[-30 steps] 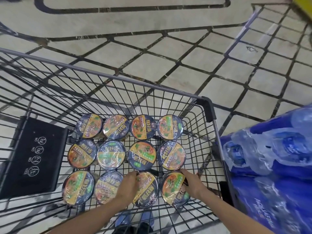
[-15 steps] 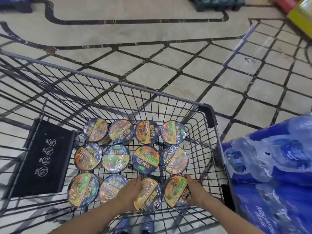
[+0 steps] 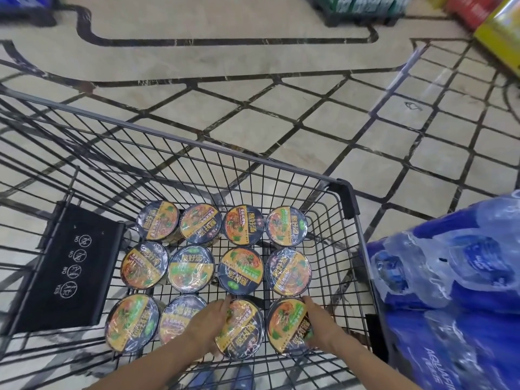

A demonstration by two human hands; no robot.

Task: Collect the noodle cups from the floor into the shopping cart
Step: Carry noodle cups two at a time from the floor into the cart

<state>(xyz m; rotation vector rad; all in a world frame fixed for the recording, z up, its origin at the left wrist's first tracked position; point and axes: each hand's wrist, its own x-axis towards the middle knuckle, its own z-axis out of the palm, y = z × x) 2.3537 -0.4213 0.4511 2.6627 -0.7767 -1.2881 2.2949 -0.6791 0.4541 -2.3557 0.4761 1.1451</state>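
Several noodle cups with dark, orange and green lids stand in three rows on the floor of the wire shopping cart (image 3: 281,161). My left hand (image 3: 209,323) grips the left side of a front-row noodle cup (image 3: 243,330). My right hand (image 3: 319,323) grips the right side of the front-right noodle cup (image 3: 287,323). Both cups sit low in the cart, near its front wall. No cups show on the floor outside the cart.
A black child-seat flap (image 3: 67,266) lies at the cart's left end. Blue shrink-wrapped packs of water bottles (image 3: 450,291) are stacked close against the cart's right side. Tiled floor (image 3: 253,80) stretches ahead, with pallets and boxes (image 3: 498,32) at the far edge.
Both hands stay on the two front-row cups. The left-hand cup sits a little more level now. The view has lifted, showing more floor ahead.
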